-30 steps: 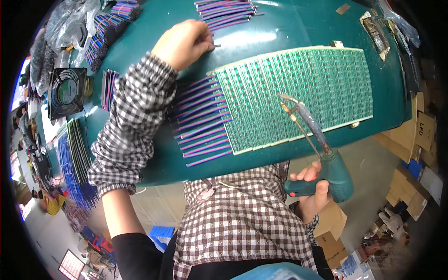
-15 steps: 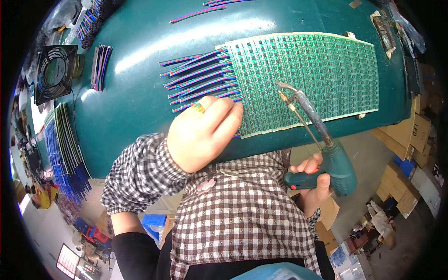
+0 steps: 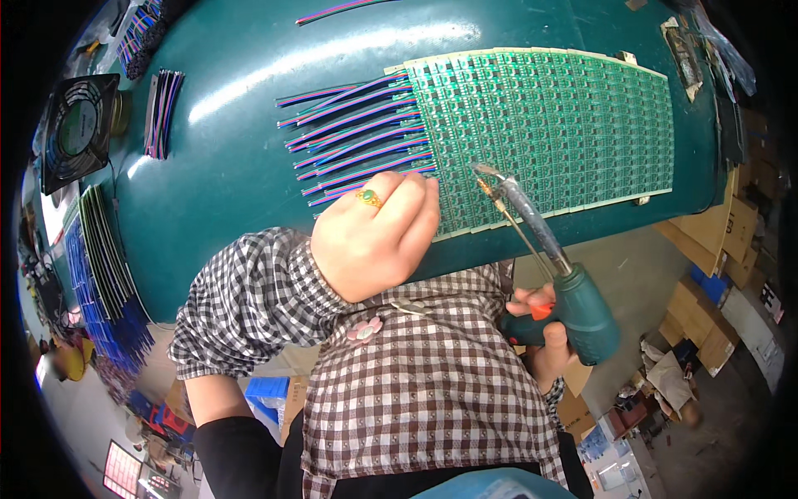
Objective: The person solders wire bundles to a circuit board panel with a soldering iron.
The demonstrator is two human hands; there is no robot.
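A panel of green circuit boards (image 3: 549, 133) lies on the green table, with several strips of coloured wires (image 3: 366, 133) running out from its left edge. My left hand (image 3: 374, 237), with a ring on it, is closed at the panel's lower left edge. Its fingertips pinch a strip of wires there, mostly hidden under the hand. My right hand (image 3: 549, 353) grips a dark green soldering gun (image 3: 586, 320), one finger at its red trigger. The gun's bent metal tip and thin feed tube point up-left over the panel, a short way right of my left fingers.
On the green table (image 3: 224, 183) a black fan (image 3: 79, 133) stands at the left. Near it lie a bundle of wires (image 3: 162, 112) and a stack of boards with blue wires (image 3: 104, 283). Cardboard boxes (image 3: 698, 324) stand on the floor at the right.
The soldering gun has moved left and its tip is closer to my left hand. My left hand stays closed at the panel's edge. The whole view has shifted slightly.
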